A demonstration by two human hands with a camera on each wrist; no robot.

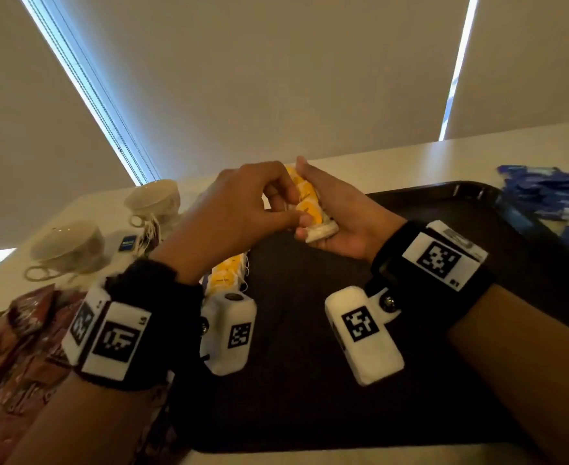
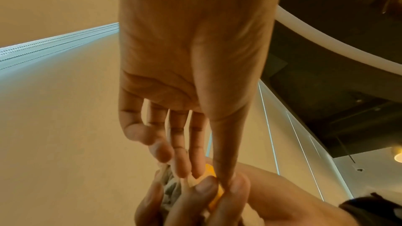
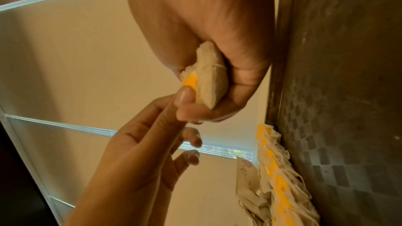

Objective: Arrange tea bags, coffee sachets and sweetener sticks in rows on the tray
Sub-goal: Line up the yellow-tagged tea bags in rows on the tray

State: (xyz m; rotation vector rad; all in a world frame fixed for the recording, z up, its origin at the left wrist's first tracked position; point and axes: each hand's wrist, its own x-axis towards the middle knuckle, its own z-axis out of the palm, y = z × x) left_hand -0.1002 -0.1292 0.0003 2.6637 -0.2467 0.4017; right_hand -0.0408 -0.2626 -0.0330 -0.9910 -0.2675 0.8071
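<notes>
Above the far left part of the tray (image 1: pixel 444 380), the right hand (image 1: pixel 343 223) cups a stack of tea bags (image 1: pixel 306 203), its fingers curled round the bundle so the yellow tags face up. The left hand (image 1: pixel 229 213) reaches in from the tray's left, thumb and forefinger pinching the edge of the top bag; the other fingers hang loose. A row of tea bags (image 1: pixel 226 273) already lies along the tray's left edge, tags overlapping like tiles. Left of the tray sit brown sachets (image 1: pixel 24 347) and two upturned cups (image 1: pixel 71 243); to its right lies a heap of blue sticks (image 1: pixel 545 196). The step in hand looks like peeling one bag off the stack to extend the row. To do it well, pinch only the tag and paper of the top bag, since strings tangle and could drag a second bag along. Keep the right hand's hold firm but not crushing. Lay the bag at the far end of the row, tag aligned with its neighbours, overlap matching. Most of the tray is bare, so much of the task appears to remain.
</notes>
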